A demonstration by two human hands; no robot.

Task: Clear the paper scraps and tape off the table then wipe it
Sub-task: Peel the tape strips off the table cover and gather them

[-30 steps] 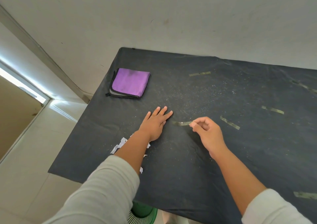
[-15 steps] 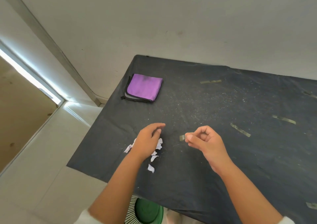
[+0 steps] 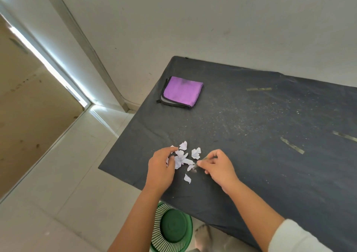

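Several white paper scraps (image 3: 182,156) lie in a small pile near the front left corner of the dark table (image 3: 251,170). My left hand (image 3: 161,167) curls over the pile's left side, fingers touching the scraps. My right hand (image 3: 217,166) pinches a peeled strip of tape (image 3: 201,160) right beside the pile. More tape strips stay stuck on the table: one (image 3: 258,89) at the back, one (image 3: 292,145) to the right, one (image 3: 345,136) at the right edge of view. A folded purple cloth (image 3: 181,92) lies at the back left.
A green slatted waste basket (image 3: 172,228) stands on the tiled floor under the table's front edge. White dust specks (image 3: 251,116) cover the table's middle. A grey wall runs behind the table, and a doorway opens at the left.
My right hand peeled the tape strip off the table and carried it left to the scraps. My left hand lifted from the table and curled onto the scrap pile.
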